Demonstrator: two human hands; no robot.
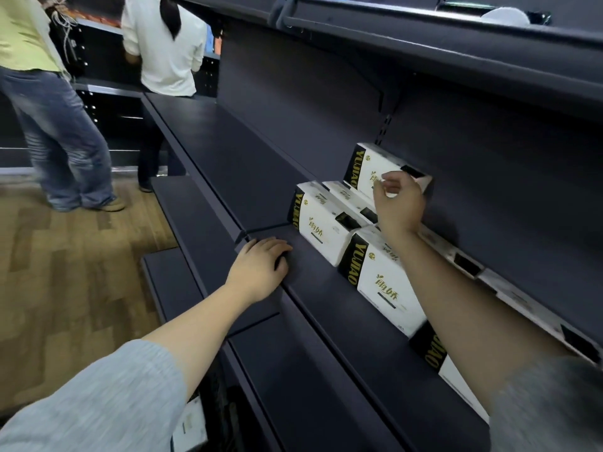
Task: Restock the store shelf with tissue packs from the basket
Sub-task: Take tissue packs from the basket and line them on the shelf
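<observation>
Your right hand (398, 203) reaches forward to the dark shelf (228, 158) and holds the top tissue pack (368, 168), thumb and fingers curled round its near end. This white pack with a black band and gold lettering sits raised above the others, against the shelf's back panel.

Just below and to the left of that hand lie two more packs side by side: the front-left pack (321, 220), near the shelf's middle, and a back pack (349, 195) behind it, partly hidden by your wrist. Under your right forearm lies the large near pack (380, 278), touching the front-left one. Further packs run along the back of the shelf to the right of your arm, and another near-edge pack (430, 350) shows beneath your elbow.

Your left hand (261, 267) rests on the shelf's front edge (303, 308), well to the left of the packs and lower than your right hand. Its fingers are loosely bent over the lip, holding nothing. Both sleeves are grey.

Beyond your left hand, far off to the left, two people stand on the wood floor (65, 272): a person in a white top (166, 50) facing another shelf, and a person in blue jeans (55, 132) beside them. An upper shelf (424, 44) hangs above your right hand.
</observation>
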